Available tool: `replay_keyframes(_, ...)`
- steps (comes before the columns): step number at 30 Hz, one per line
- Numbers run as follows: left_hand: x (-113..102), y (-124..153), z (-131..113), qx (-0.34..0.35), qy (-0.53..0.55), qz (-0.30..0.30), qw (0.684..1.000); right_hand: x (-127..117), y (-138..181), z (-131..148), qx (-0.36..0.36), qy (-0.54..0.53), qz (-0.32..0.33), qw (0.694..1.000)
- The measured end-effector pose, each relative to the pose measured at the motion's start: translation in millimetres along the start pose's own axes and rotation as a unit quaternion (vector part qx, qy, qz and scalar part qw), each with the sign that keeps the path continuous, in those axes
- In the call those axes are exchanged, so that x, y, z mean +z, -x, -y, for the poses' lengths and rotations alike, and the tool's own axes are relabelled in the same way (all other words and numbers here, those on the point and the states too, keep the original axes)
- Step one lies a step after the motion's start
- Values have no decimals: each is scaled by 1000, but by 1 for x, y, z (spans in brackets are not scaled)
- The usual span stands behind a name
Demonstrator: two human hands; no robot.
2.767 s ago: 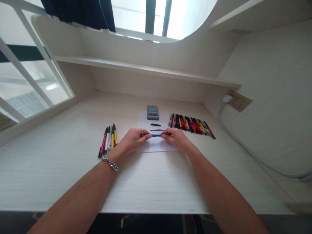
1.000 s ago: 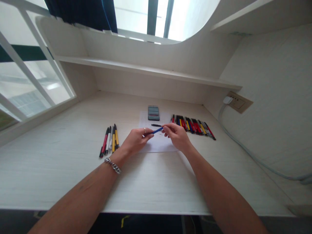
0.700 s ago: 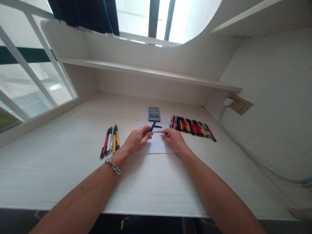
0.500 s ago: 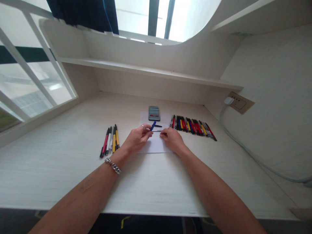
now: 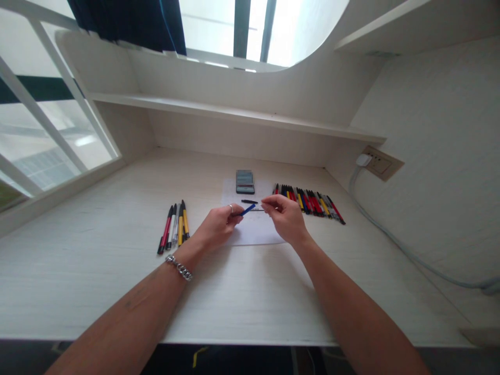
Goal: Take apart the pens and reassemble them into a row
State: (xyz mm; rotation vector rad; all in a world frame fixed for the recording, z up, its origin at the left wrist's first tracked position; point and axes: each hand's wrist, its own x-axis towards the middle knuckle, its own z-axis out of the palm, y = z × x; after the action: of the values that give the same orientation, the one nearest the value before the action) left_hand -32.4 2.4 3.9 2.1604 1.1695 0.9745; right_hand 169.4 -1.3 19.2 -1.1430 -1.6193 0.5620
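Note:
My left hand (image 5: 224, 223) is closed around a blue pen barrel (image 5: 247, 210), which points up and to the right over a white sheet of paper (image 5: 253, 234). To its right, my right hand (image 5: 287, 216) is raised in a pinch, thumb against fingertips; whatever lies between them is too small to make out. A thin dark stick, like a pen refill (image 5: 257, 210), shows between the two hands. Just beyond them a short black pen part (image 5: 249, 201) lies on the paper.
Assorted pens (image 5: 312, 202) lie in a row at the right. A smaller group of pens (image 5: 174, 226) lies at the left. Behind the paper sits a dark flat case or phone (image 5: 245, 182). A white cable (image 5: 386, 237) runs from the wall socket (image 5: 380, 164).
My right hand has lifted off the paper and turned into a raised pinch. The blue barrel in my left hand has tipped from steep to nearly flat, pointing toward the right hand.

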Motion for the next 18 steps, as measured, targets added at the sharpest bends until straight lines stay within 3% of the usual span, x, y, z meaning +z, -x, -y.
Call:
replay_keyframes(8, 0, 0, 3, 22, -8, 17, 1000, 3, 5, 7, -34, 60, 29, 997)
replay_keyframes(18, 2, 1, 4, 31, 23, 29, 999, 4, 5, 5, 0, 6, 72, 997)
